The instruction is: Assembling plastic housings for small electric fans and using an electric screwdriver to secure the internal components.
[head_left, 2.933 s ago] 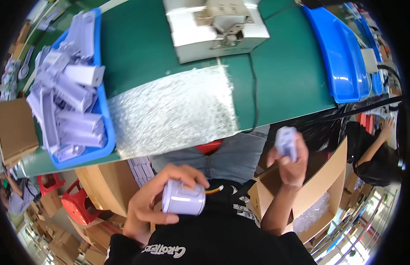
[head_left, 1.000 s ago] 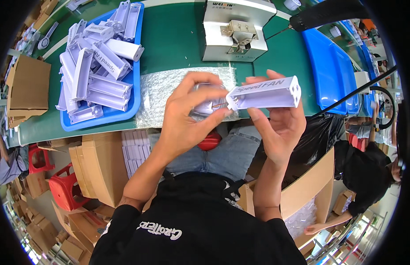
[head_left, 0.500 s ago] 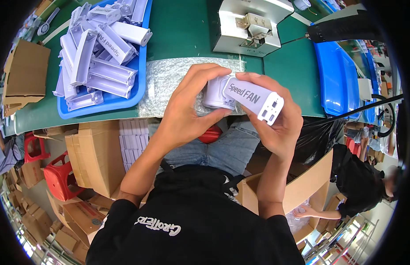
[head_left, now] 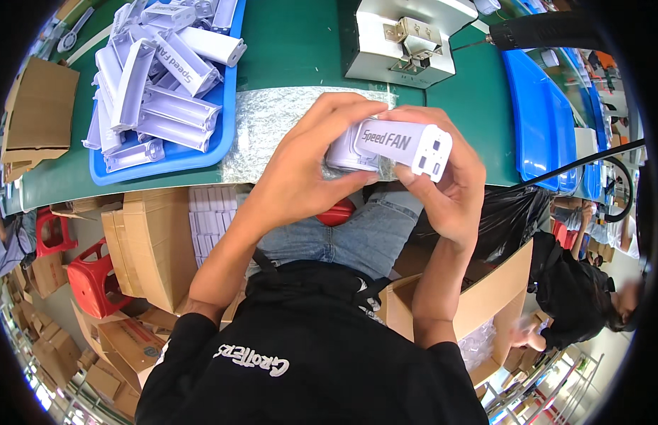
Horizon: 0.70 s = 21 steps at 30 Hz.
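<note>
Two hands, left hand [head_left: 307,170] and right hand [head_left: 449,184], pinching white oblong box [head_left: 403,145], blue tray [head_left: 226,99] beyond.

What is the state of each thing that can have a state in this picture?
White box: closed, held in both hands above the table edge.
Left hand: gripping the box's left end.
Right hand: holding the box's right end.
Blue tray: full of loose white boxes.
Empty blue trays: stacked, nothing visible inside.
Cardboard carton: open.

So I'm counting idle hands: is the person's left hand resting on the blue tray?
No, the left hand grips the white box together with the right hand.
</note>
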Tool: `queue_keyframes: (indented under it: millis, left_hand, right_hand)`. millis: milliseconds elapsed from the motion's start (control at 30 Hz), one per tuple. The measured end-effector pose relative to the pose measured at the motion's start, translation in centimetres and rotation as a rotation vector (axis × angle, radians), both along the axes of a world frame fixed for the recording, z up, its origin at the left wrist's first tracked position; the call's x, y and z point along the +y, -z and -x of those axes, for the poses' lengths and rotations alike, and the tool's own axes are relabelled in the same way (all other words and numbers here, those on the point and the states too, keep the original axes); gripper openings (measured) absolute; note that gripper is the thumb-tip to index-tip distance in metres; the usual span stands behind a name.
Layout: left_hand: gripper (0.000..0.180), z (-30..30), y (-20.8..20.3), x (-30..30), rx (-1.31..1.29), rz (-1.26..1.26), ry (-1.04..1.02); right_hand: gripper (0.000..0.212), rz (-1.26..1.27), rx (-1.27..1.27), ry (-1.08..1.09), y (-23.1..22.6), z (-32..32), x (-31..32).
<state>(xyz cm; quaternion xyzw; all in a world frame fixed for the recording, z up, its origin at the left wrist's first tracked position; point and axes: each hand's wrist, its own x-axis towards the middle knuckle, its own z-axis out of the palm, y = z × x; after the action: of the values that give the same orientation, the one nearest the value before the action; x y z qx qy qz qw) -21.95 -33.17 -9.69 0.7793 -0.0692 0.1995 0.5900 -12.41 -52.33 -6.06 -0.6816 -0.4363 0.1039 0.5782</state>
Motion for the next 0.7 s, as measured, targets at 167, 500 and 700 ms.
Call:
queue_keyframes:
  millis: [167,500,700]
  left_hand:
    - [0.06,-0.5,0.4,0.0,0.002,-0.004,-0.01]
    - [0.059,-1.0,0.8,-0.4,0.002,-0.013,-0.145]
    - [0.058,-0.9,0.6,-1.0,-0.028,-0.093,-0.084]
  right_hand:
    - [0.049,0.08,-0.146,0.016,0.2,0.0,-0.6]
    - [0.022,0.019,-0.422,0.542,0.6,5.2,1.6]
    - [0.031,0.526,-0.491,0.404,0.9,4.0,0.6]
